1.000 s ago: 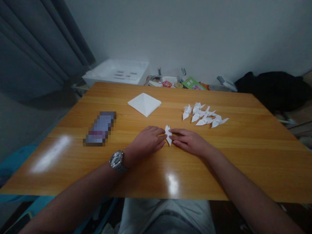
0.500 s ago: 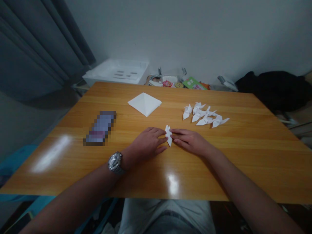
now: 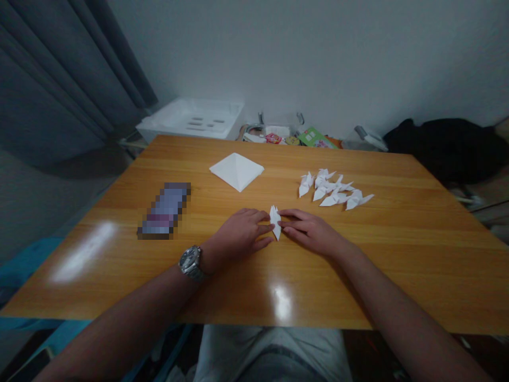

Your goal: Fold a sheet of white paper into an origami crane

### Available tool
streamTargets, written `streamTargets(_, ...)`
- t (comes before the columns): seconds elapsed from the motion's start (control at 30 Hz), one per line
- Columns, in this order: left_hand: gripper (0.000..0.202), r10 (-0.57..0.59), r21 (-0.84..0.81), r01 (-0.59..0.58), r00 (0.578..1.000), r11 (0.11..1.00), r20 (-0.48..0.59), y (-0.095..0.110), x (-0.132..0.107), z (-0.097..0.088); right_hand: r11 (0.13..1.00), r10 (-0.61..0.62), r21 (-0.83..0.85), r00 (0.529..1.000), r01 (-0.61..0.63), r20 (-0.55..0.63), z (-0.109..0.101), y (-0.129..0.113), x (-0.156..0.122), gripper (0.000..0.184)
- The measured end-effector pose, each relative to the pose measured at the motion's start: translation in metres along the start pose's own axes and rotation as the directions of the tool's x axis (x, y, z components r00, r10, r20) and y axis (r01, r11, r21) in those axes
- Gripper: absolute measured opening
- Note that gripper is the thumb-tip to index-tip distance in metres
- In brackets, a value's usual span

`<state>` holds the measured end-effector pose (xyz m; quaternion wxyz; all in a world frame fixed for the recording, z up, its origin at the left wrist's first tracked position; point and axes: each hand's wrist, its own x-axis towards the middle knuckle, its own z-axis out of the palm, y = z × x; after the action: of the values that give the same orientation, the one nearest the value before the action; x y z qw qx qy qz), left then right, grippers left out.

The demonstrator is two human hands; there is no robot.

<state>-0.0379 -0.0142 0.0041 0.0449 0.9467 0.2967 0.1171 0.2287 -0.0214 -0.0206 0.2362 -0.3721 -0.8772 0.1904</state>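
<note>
A small folded white paper piece (image 3: 275,224), narrow and pointed, lies flat on the wooden table between my hands. From its left side, my left hand (image 3: 244,231) rests fingertips on the paper; the fingers are stretched out and the thumb sits apart, below. My right hand (image 3: 314,231) lies on the other side with fingers spread, their tips touching the paper's right edge. Neither hand is closed around it. Beyond my right hand stands a group of several folded white paper cranes (image 3: 336,191). A larger sheet of white paper (image 3: 237,172), creased and diamond-shaped, lies behind my left hand.
On the left of the table (image 3: 397,276) lies a phone (image 3: 164,211), its screen blurred. Past the far edge are a white plastic tray (image 3: 159,127), a green packet (image 3: 316,138) and other small items. A dark cloth heap (image 3: 445,148) is at the far right.
The hands and the folded paper keep nearly the same place. The whole view has shifted very slightly.
</note>
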Motion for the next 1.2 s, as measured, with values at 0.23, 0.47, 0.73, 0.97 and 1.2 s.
streamTargets(0.23, 0.038, -0.028, -0.013, 0.028, 1.000, 1.000, 0.005, 0.003, 0.001, -0.003, 1.000, -0.016, -0.024, 1.000, 0.016, 0.006, 0.000, -0.003, 0.003, 0.031)
streamTargets(0.47, 0.037, -0.060, -0.012, 0.060, 0.998, 0.998, 0.030, 0.006, 0.003, -0.006, 0.999, -0.028, -0.042, 0.999, 0.027, -0.015, 0.000, -0.007, 0.006, 0.031)
streamTargets(0.73, 0.030, -0.013, -0.066, 0.014, 1.000, 0.998, 0.016, 0.001, 0.004, -0.001, 0.998, -0.004, -0.058, 0.994, -0.002, -0.110, 0.004, 0.000, 0.007, 0.037)
streamTargets(0.97, 0.026, -0.039, -0.093, 0.042, 0.999, 0.995, 0.034, 0.000, 0.007, 0.001, 0.998, -0.034, -0.062, 0.997, 0.029, -0.072, 0.010, 0.007, 0.006, 0.031)
streamTargets(1.2, 0.025, -0.064, -0.063, 0.064, 0.998, 0.996, 0.006, -0.001, 0.008, 0.005, 0.995, -0.057, -0.082, 0.997, 0.052, -0.059, 0.009, 0.003, 0.007, 0.029)
